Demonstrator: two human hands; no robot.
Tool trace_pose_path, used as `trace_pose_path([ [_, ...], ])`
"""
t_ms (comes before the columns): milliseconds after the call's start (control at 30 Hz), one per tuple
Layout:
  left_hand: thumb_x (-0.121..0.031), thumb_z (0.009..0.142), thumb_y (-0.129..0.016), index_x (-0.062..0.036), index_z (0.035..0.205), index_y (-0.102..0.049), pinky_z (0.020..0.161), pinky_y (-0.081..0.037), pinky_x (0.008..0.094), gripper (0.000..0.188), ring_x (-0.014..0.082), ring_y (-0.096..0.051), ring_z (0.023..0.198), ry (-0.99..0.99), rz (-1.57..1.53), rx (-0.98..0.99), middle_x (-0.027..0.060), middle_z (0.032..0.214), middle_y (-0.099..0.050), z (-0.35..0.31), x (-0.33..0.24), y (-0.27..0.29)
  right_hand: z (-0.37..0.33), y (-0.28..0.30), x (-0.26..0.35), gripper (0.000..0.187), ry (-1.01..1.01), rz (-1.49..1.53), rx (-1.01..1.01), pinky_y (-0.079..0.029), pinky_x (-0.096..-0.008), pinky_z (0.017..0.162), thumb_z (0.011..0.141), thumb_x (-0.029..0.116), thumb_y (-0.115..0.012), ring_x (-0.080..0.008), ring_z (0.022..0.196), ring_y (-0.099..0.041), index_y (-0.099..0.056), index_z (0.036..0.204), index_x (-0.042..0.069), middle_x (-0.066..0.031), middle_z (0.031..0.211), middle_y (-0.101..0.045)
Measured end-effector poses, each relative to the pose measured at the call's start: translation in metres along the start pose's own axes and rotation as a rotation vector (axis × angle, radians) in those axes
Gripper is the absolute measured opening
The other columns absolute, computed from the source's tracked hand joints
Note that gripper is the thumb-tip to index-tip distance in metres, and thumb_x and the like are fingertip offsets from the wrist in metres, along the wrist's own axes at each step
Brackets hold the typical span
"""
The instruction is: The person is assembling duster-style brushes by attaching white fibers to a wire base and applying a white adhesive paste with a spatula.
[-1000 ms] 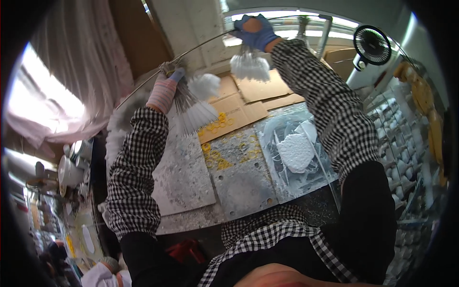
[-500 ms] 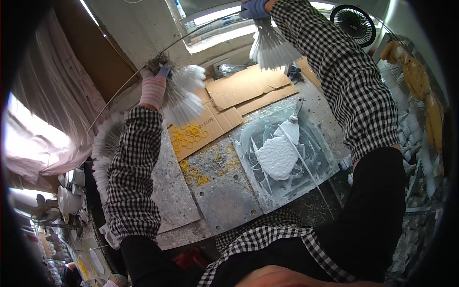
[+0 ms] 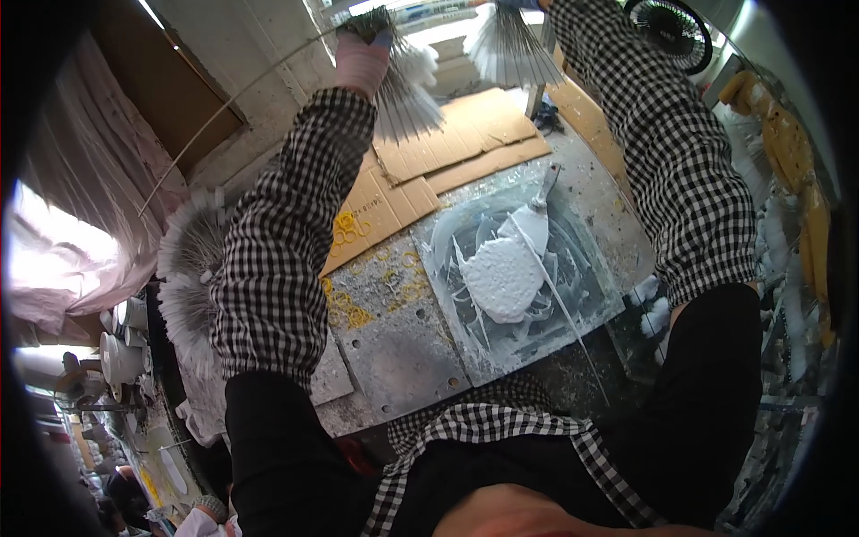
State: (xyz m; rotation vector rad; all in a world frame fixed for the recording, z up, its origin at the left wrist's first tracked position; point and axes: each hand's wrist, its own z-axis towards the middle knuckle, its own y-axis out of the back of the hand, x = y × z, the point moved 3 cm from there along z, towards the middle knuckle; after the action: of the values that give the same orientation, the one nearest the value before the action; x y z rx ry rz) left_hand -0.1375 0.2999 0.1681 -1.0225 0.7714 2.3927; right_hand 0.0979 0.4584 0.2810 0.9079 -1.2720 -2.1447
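At the upper edge, my left hand (image 3: 362,64), in a pink striped glove, is closed round the gathered dark top of a bundle of thin wire stems with white tufted ends (image 3: 413,94). Its stems fan downward to the right. My right hand (image 3: 540,4), in a blue glove, is almost wholly cut off by the top edge, so its fingers are hidden. Just left of it hangs a second white-tufted bundle (image 3: 506,46), its top out of frame. A long thin rod (image 3: 228,103) slants up from the left toward my left hand.
Below lies a glass plate (image 3: 573,313) with white paste (image 3: 503,279) and a scraper (image 3: 535,224). Flat cardboard (image 3: 465,134) and yellow rubber bands (image 3: 349,309) lie beside it. More tufted bundles (image 3: 192,255) hang left. A fan (image 3: 671,36) stands at upper right.
My left hand has moved up and to the right with its bundle, closer to the other bundle. My right hand has shifted right and up, mostly out of frame.
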Motion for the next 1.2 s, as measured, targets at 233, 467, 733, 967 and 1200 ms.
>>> trace_pose_path([
  [233,-0.032,0.097,-0.068,0.0044,0.149,-0.035,0.116,-0.038,0.0372,0.072,0.0299,-0.045,0.141,0.202,-0.121,0.139,0.0192,0.149,-0.048,-0.026,-0.034,-0.002,-0.149,0.07,0.052,0.056,0.162,0.412,-0.304,-0.051,-0.0426,0.1,0.09,0.043,-0.07,-0.0358,0.118,-0.063,-0.064,0.127,0.002,-0.0214,0.12,-0.068],
  [467,-0.041,0.098,-0.067,-0.0035,0.154,-0.034,0.113,-0.042,0.0401,0.075,0.0306,-0.048,0.138,0.207,0.021,0.288,0.0209,0.152,-0.046,-0.095,-0.041,0.047,-0.443,0.003,0.113,0.028,0.045,0.654,0.332,-0.056,-0.0367,0.071,0.095,0.036,-0.068,-0.0246,0.074,-0.069,-0.069,0.097,0.008,-0.0121,0.082,-0.07],
  [733,-0.013,0.092,-0.078,0.0028,0.128,-0.059,0.102,-0.05,0.033,0.044,0.0214,-0.063,0.114,0.021,-0.034,0.148,0.0135,0.123,-0.066,-0.312,0.046,0.122,-0.657,-0.107,0.193,0.043,-0.649,1.098,0.686,-0.053,-0.0391,0.075,0.102,0.046,-0.054,-0.0283,0.079,-0.068,-0.066,0.111,0.006,-0.0161,0.085,-0.068],
  [967,-0.002,0.084,-0.073,-0.0062,0.118,-0.064,0.091,-0.05,0.0401,0.035,0.0276,-0.062,0.102,-0.129,0.296,0.303,0.0112,0.106,-0.065,-0.462,-0.002,0.133,-0.664,-0.108,0.213,0.024,-0.774,0.998,0.241,-0.049,-0.0362,0.061,0.106,0.019,-0.05,-0.0254,0.062,-0.064,-0.07,0.107,0.005,-0.0136,0.072,-0.064],
  [1200,-0.002,0.082,-0.073,-0.0097,0.111,-0.068,0.087,-0.049,0.043,0.031,0.0317,-0.061,0.098,-0.17,0.314,0.291,0.01,0.103,-0.064,-0.509,-0.002,0.134,-0.657,-0.12,0.175,0.024,-0.577,0.635,0.174,-0.051,-0.041,0.059,0.104,0.02,-0.055,-0.0375,0.067,-0.067,-0.069,0.106,0.001,-0.0206,0.081,-0.069],
])
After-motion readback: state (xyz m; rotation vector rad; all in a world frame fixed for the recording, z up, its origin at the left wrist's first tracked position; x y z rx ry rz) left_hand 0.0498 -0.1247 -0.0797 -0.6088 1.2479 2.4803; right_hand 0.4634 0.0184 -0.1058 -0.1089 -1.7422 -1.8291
